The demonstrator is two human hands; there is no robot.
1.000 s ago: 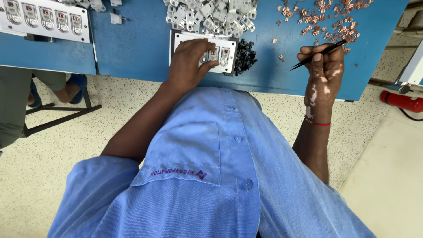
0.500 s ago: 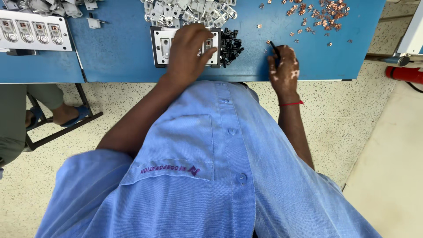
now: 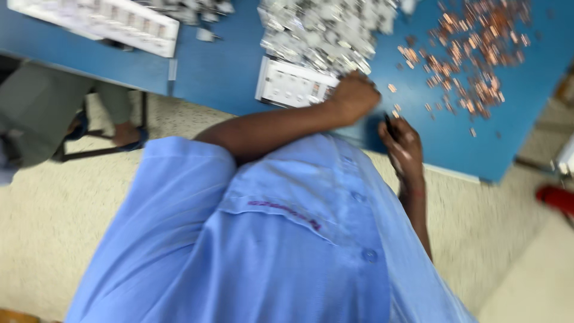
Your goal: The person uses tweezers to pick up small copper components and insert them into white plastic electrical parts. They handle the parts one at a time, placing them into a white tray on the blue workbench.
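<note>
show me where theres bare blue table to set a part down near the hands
Bare blue table lies between the long white tray and the white switch plate. Another free patch sits right of the right hand, below the copper pieces. Crowded: the silver parts heap above the left hand.

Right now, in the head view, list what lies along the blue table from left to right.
Long white tray of switch parts → white switch plate below the pile of silvery metal parts → left hand → right hand holding a dark tool → scattered copper-coloured pieces.
</note>
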